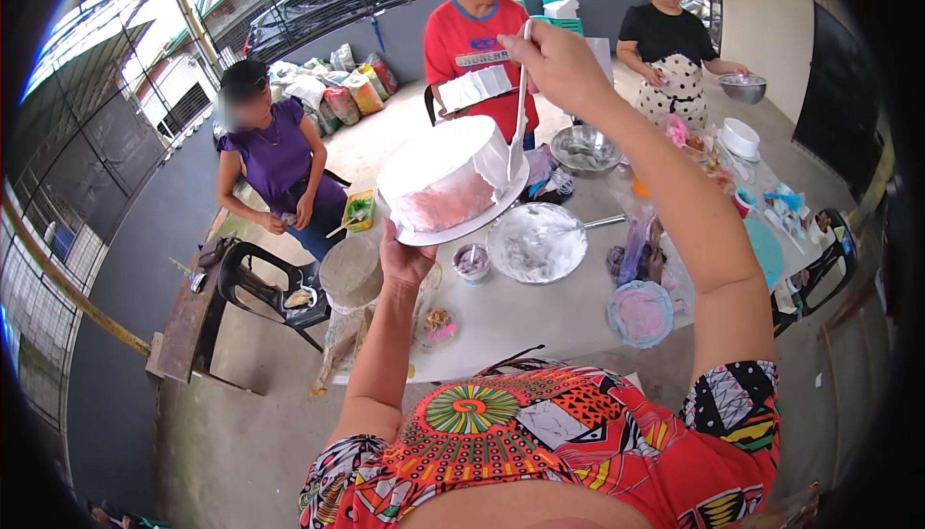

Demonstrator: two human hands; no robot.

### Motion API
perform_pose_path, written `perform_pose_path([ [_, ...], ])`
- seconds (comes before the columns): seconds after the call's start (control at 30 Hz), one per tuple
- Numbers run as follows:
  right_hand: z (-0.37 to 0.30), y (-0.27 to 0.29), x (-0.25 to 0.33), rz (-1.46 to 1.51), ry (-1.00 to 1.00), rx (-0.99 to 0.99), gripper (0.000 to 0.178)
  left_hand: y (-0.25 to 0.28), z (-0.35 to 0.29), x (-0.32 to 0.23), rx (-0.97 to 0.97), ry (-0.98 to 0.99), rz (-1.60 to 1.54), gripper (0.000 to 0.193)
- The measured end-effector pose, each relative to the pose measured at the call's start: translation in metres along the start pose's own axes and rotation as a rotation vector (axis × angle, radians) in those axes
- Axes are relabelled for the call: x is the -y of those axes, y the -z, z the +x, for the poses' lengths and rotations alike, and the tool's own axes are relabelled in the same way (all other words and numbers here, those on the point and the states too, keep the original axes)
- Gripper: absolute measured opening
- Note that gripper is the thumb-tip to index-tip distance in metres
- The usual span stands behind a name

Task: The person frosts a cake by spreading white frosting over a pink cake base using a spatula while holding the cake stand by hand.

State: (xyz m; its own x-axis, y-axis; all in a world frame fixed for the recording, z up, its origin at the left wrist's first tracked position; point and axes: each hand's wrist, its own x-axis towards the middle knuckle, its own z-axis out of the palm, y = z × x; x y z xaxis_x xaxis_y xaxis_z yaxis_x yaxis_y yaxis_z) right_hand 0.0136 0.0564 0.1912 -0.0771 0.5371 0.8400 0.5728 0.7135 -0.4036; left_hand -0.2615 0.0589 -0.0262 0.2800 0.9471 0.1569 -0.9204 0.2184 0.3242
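My left hand (409, 261) holds up a round cake board (462, 229) from underneath, its fingers mostly hidden by the board. On the board stands a round cake (453, 203), tilted, with white frosting over its top and part of its side. Pinkish cake shows through on the near side. Raised at the upper right, my right hand (559, 65) grips the top of a long pale spatula (521, 110), whose lower end touches the frosted right side of the cake. Below the cake, a metal bowl (511, 264) holds white frosting and a whisk.
The table (540, 327) carries a small purple cup (472, 263), a second metal bowl (586, 151), a pink-and-blue round item (642, 313) and a grey round stand (351, 274). Three people stand around. Black chairs (265, 283) flank the table.
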Motion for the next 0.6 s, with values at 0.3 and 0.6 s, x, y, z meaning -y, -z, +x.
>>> perform_pose_path([
  [0.3,0.022,-0.008,0.030,-0.045,0.154,-0.022,0.035,0.004,-0.002,-0.002,0.196,0.099,0.072,0.057],
  [0.6,0.016,0.002,0.002,-0.099,0.082,-0.059,0.036,-0.001,-0.004,-0.007,-0.060,-0.005,0.018,0.050],
])
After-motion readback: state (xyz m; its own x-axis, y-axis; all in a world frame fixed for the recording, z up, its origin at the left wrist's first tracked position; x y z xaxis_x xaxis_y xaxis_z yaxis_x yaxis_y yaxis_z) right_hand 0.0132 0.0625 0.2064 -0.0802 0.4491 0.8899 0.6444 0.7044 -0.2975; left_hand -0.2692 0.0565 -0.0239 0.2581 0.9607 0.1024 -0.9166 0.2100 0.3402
